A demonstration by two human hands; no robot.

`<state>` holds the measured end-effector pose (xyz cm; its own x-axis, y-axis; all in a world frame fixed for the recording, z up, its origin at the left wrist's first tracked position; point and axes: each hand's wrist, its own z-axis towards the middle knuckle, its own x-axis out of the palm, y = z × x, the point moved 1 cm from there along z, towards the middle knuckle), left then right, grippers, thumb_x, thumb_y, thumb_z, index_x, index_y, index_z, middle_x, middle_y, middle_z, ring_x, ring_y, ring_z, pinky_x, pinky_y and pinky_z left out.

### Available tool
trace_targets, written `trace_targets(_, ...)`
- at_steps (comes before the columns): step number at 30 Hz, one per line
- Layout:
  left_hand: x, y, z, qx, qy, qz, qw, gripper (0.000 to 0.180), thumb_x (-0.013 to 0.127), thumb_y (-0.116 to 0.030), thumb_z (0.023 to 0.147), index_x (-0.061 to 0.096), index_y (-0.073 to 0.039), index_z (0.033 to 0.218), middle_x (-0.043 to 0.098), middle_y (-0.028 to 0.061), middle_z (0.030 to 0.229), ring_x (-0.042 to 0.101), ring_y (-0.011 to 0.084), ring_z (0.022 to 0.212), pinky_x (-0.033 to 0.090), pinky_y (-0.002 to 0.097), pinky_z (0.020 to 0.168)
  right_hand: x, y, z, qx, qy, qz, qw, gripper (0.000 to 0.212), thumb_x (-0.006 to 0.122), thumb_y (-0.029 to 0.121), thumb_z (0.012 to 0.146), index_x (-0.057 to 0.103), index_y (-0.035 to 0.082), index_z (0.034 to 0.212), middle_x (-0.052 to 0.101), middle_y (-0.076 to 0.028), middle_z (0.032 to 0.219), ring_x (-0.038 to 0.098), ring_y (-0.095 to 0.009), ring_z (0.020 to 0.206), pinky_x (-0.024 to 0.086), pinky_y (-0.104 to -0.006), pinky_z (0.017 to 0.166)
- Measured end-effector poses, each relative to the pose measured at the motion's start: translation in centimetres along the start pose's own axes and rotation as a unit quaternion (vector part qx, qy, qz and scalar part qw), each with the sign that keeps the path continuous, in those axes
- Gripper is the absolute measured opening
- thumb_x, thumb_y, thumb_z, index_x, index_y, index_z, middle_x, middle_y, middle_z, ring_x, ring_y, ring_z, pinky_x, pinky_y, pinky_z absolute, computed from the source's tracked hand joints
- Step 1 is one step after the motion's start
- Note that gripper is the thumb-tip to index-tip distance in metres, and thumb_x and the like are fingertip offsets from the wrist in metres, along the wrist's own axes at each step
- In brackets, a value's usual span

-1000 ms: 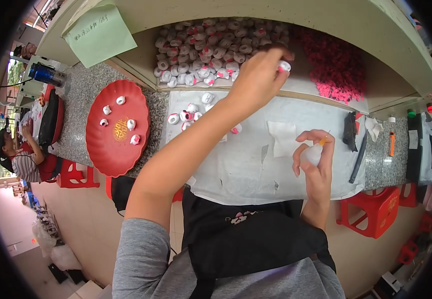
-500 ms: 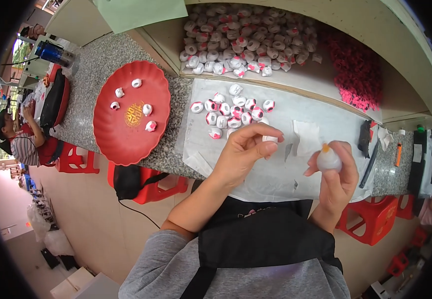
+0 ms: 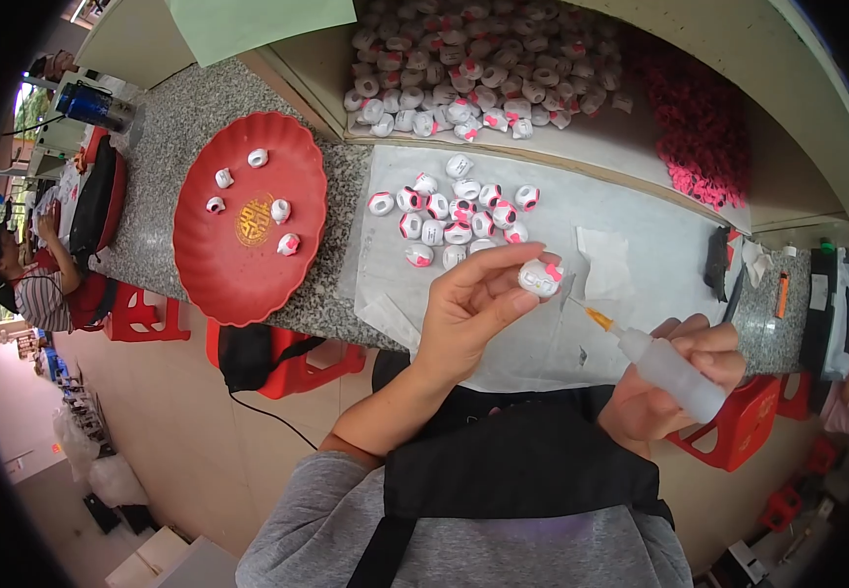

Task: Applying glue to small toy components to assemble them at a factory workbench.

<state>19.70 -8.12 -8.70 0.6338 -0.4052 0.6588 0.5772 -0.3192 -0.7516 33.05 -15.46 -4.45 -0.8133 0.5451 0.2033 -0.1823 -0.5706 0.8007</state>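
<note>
The left hand (image 3: 463,318) pinched a small white piece (image 3: 539,281) with a pink bow (image 3: 552,270) in its closed fingers (image 3: 488,263), above the white sheet (image 3: 532,353); the right hand (image 3: 646,412) gripped a translucent, seemingly squeezable bottle (image 3: 674,375), its needle tip (image 3: 597,317) pointed toward the piece. The piece looked light, stiff and smooth (best held by its rounded sides). Beneath lay a speckled worktop (image 3: 346,181) bearing a red tray (image 3: 248,279); red stools (image 3: 333,366) stood on the pale floor (image 3: 189,421).

A round gold emblem of characters (image 3: 254,221) marks the red scalloped tray (image 3: 223,279)
</note>
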Motion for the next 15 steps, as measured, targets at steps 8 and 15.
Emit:
trace_targets(8, 0.19, -0.09, -0.34, 0.007, 0.025, 0.007, 1.000, 0.036, 0.049, 0.007, 0.071, 0.040, 0.003, 0.106, 0.048, 0.0157, 0.104, 0.047, 0.0174, 0.096, 0.037, 0.0268, 0.083, 0.59, 0.29, -0.43, -0.054, 0.080, -0.046, 0.994, 0.042, 0.069, 0.031, 0.060, 0.040, 0.009, 0.080, 0.039, -0.002, 0.071, 0.036, -0.008, 0.053, 0.031, -0.0169, 0.044)
trace_targets(15, 0.27, -0.13, -0.44, 0.006, 0.029, 0.002, 1.000, 0.036, 0.049, 0.008, 0.071, 0.040, 0.004, 0.106, 0.048, 0.0158, 0.103, 0.047, 0.0174, 0.096, 0.037, 0.0271, 0.083, 0.64, 0.26, -0.58, -0.070, 0.092, -0.054, 0.992, 0.039, 0.067, 0.030, 0.061, 0.041, 0.008, 0.081, 0.041, -0.004, 0.073, 0.037, -0.008, 0.051, 0.032, -0.0169, 0.043)
